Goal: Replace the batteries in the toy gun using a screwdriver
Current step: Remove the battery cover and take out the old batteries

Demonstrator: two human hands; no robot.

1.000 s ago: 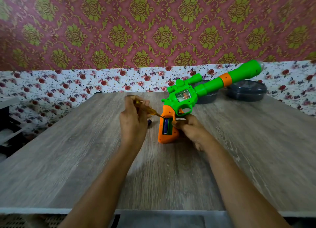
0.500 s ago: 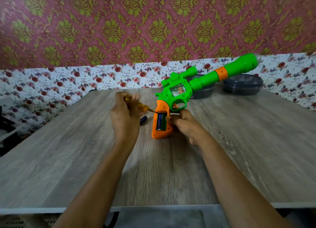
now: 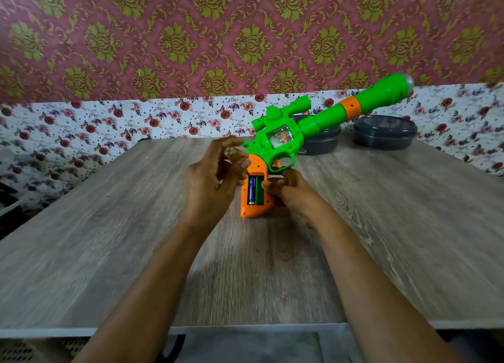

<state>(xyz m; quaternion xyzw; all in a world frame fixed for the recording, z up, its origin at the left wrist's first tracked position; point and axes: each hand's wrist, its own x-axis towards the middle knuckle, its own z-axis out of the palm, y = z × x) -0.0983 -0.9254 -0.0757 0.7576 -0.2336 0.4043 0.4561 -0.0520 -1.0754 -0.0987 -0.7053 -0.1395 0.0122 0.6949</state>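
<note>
Behind left hand (image 3: 215, 177), most of the screwdriver (image 3: 231, 153).

The table (image 3: 109, 253) has a grey wood-grain top with a pale front edge. Along its far edge, toward the far right corner, sit two dark round containers, one (image 3: 323, 142) just beside the other (image 3: 384, 132) without touching. Near the middle, the toy gun (image 3: 281, 136) stands tilted, with the butt of its orange grip on the tabletop.

single head-worn view, looking forward and down, close over table (image 3: 109, 240), facing wall (image 3: 245, 35)
</note>
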